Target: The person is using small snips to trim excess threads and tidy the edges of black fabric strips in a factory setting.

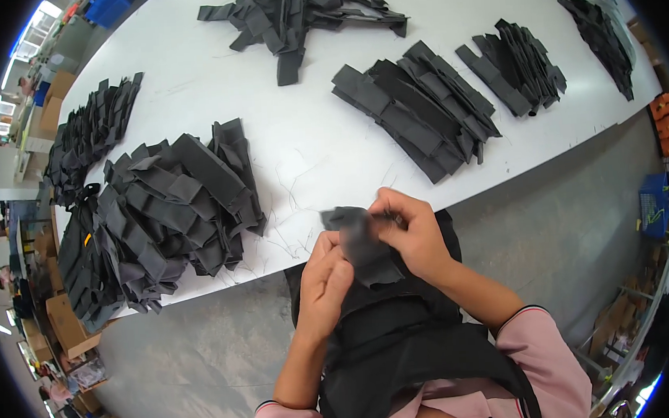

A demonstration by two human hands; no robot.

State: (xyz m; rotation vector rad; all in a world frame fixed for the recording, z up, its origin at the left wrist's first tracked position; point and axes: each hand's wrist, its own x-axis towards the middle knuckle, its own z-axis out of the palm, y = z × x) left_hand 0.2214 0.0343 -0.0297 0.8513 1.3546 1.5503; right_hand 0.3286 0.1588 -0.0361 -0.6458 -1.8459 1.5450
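Note:
My left hand (325,286) is closed on a dark grey fabric strip (376,266) at the table's near edge, above my lap. The strip is folded and partly smeared by motion. My right hand (414,236) pinches beside it, fingers bent toward the strip's upper end; a small dark thing shows between the fingers, but whether it is fabric or a tool I cannot make out. Left of my hands lies a large loose heap of similar dark strips (173,203). To the right, a neater stack of strips (420,112) lies on the table.
The white table (292,142) carries loose threads. More strips form a far pile (292,16), a right bundle (517,67) and a left bundle (96,131). Dark material (604,43) lies at the far right. A cardboard box (72,325) and a blue crate (656,205) stand beyond.

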